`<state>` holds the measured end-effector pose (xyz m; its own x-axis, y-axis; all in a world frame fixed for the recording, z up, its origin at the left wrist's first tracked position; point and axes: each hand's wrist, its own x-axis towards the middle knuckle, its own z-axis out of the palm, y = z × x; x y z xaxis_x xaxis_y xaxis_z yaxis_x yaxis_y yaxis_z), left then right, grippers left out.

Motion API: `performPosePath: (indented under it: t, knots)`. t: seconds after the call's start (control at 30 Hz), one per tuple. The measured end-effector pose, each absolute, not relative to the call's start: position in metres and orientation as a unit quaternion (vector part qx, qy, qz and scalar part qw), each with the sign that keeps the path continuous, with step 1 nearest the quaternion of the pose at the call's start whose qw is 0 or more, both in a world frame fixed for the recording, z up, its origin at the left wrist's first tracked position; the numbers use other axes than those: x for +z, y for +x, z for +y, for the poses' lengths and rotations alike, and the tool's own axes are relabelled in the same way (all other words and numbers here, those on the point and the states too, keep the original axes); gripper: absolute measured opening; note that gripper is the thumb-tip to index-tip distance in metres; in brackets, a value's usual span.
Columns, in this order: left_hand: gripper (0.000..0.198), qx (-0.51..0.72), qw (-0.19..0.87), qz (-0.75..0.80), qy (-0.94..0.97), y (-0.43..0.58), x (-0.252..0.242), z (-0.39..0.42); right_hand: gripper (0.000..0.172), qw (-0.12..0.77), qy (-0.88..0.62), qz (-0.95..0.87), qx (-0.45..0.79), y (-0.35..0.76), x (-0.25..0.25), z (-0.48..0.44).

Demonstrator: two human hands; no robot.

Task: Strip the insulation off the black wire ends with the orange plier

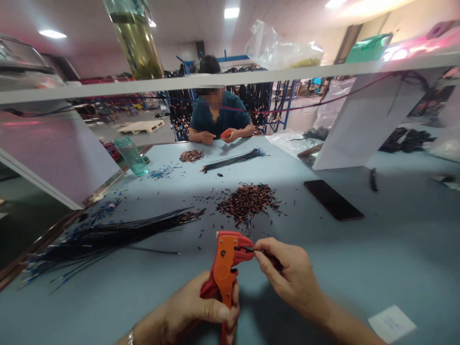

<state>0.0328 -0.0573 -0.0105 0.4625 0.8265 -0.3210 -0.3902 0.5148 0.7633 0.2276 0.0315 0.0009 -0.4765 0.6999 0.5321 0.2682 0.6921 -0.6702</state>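
My left hand (196,302) is wrapped round the handles of an orange and red wire stripper (225,268), its jaws pointing right. Thumb and fingertips of my right hand (293,270) pinch a thin black wire (250,249) at the mouth of those jaws. Most of this wire is hidden by my fingers. Just beyond the stripper lies a heap of short black and copper-coloured scraps (247,201). To the left, a bundle of long black wires (122,235) with blue ends is spread on the blue-grey table (345,297).
A phone (334,200) lies at right, a white paper slip (392,323) nearer me. Across the table a person (220,115) holds a red tool (226,133) behind another wire bundle (235,160). A shelf (230,79) spans overhead. A greenish bottle (131,155) stands far left.
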Motion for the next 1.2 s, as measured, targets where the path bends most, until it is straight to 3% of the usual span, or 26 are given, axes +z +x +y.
performPosePath:
  t: [0.37, 1.2]
  knots:
    - [0.033, 0.379, 0.779, 0.367, 0.340, 0.0349, -0.0174, -0.0583, 0.018, 0.420, -0.285, -0.824, 0.251, 0.2286, 0.0022, 0.0306]
    - [0.043, 0.385, 0.777, 0.368, 0.336, 0.0392, -0.0153, -0.0575, 0.020, 0.413, -0.280, -0.827, 0.258, 0.2287, 0.0025, 0.0313]
